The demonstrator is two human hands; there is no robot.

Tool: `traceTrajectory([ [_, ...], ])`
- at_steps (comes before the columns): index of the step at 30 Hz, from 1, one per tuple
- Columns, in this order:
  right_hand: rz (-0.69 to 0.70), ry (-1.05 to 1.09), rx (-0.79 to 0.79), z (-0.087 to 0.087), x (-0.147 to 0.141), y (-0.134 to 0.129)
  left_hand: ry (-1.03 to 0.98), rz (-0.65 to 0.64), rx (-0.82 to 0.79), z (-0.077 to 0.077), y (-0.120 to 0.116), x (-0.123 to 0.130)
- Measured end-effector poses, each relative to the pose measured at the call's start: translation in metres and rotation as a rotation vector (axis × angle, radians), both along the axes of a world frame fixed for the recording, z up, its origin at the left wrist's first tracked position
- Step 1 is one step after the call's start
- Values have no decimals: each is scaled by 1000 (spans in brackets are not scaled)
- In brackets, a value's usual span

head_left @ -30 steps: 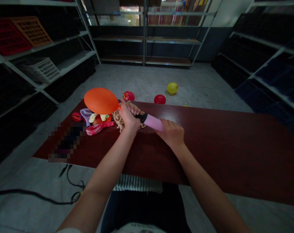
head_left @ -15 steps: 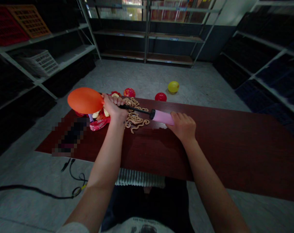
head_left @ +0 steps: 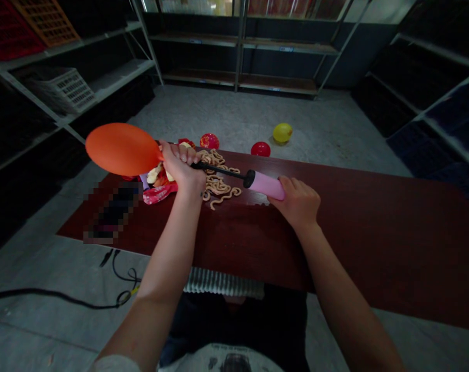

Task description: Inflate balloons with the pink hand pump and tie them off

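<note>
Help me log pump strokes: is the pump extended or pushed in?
Extended: a length of black rod shows between the pink tube and the left hand.

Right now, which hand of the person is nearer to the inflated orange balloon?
The left. The left hand is at the neck of the orange balloon; the right hand is farther right, around the pink end of the balloon pump.

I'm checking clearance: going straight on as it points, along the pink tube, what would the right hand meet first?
Past the pink tube it grips, the right hand would probably meet the left hand, along the black rod; depth is unclear.
</note>
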State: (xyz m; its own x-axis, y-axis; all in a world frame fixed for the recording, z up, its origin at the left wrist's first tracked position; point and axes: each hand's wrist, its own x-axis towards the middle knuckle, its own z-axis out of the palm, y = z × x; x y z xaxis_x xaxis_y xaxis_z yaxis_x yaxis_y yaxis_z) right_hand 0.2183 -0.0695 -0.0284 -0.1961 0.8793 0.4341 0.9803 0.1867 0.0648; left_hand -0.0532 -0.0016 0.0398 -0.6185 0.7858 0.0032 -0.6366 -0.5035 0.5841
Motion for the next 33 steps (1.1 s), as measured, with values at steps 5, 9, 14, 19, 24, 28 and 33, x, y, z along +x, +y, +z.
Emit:
traceTrajectory([
  [5,8,21,-11,6,-15,-5,-84,-53,-31,3,-10,45],
  [9,26,50,-34,6,-24,-7,-88,-116,-74,1,-18,71],
  [14,45,69,-76,4,-24,-6,-198,-228,-129,-8,-16,73],
  [19,64,74,-50,2,-26,-3,-78,-189,-83,-16,-8,60],
  [24,56,30,-26,0,-21,3,-124,-114,-32,-14,-2,45],
  [28,62,-6,12,-2,-10,6,-224,-69,-72,-8,1,28],
  [33,47,-62,71,-3,7,9,-251,-11,-58,-5,4,6],
])
